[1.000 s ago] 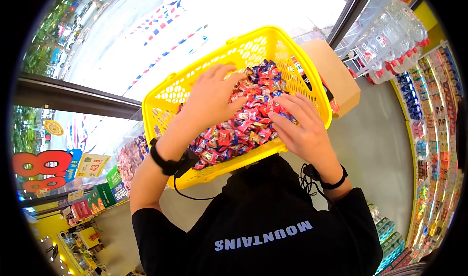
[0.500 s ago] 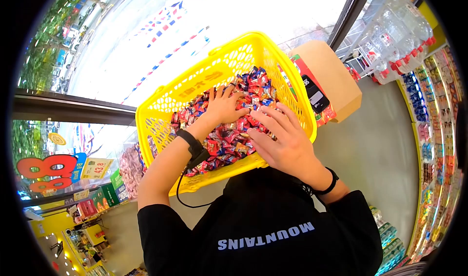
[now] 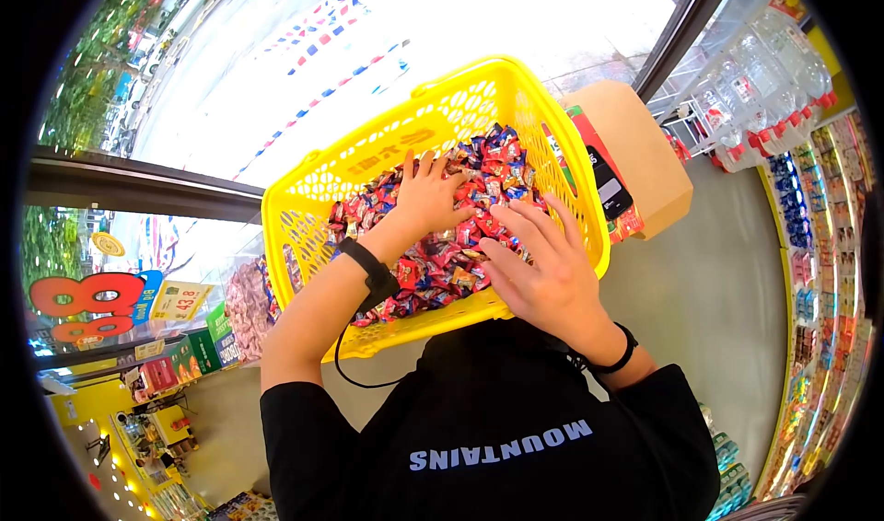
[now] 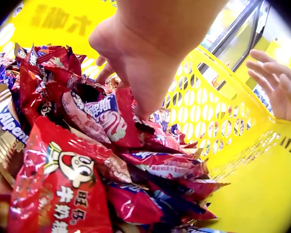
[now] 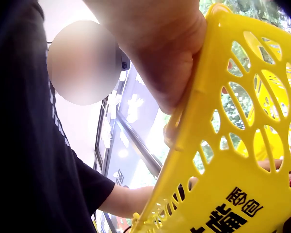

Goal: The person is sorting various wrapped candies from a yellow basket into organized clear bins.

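A yellow plastic basket (image 3: 318, 190) with pierced walls holds a heap of wrapped candies (image 3: 460, 277), mostly red, some blue and gold. My left hand (image 3: 428, 199) rests on the heap near its middle, fingers spread and straight. From the left wrist view, the base of that hand (image 4: 150, 63) lies against the wrappers and its fingertips are mostly hidden. At the basket's near right side, my right hand (image 3: 548, 277) reaches over the rim with fingers extended above the candies. In the right wrist view that hand's heel (image 5: 169, 63) is right at the rim.
Right of the basket stands a cardboard box (image 3: 640, 157), with a phone-like black device (image 3: 608, 185) on red packaging beside it. Large water bottles (image 3: 755, 98) and stocked shelves (image 3: 820, 309) line the right. A window frame (image 3: 138, 188) runs along the left.
My left hand has come down from over the heap onto the candies, its fingers spreading. My right hand has shifted slightly toward the near rim. The basket has moved a little in the view.
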A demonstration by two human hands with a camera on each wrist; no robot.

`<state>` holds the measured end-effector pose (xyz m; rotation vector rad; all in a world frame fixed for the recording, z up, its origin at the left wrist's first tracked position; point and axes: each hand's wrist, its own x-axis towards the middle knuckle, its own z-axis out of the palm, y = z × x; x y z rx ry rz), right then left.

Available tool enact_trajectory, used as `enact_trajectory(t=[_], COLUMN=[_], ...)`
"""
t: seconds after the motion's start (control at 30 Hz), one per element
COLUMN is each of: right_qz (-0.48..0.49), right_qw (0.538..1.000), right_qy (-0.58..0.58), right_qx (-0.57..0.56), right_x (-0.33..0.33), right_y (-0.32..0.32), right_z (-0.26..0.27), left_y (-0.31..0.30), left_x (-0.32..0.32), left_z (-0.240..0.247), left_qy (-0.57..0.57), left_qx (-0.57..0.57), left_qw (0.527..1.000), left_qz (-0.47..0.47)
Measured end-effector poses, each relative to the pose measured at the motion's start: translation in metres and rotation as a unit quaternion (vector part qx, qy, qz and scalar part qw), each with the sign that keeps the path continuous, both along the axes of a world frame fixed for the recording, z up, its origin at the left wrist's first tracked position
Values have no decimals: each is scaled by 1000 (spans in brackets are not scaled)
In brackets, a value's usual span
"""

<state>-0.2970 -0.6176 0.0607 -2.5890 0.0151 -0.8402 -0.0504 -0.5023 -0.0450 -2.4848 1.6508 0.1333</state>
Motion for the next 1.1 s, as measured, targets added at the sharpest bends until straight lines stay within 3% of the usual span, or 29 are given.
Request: enact_trajectory(t=[0.33,0.53,0.77,1.0,1.1], right_qz=[-14,-23,-70,41,36], right_qw=[1000,1000,997,999,999], right_qy=[-2,-3,18,6,-11], right_qx=[-4,4,24,2,1], right_x=[-1,0,3,11,16], right_y=[2,1,7,30,57], right_z=[0,3,0,6,11], left_y=[0,16,67,119,149], left_x=[-7,-45,-99,-111,-104], left_z=[22,98,177,186,183], left_qy=[4,57,115,126,111], left_qx=[4,-102,-77,-102,-129], left_qw=[999,990,983,984,982], left_qz=[-32,-85,-119,-78,-81])
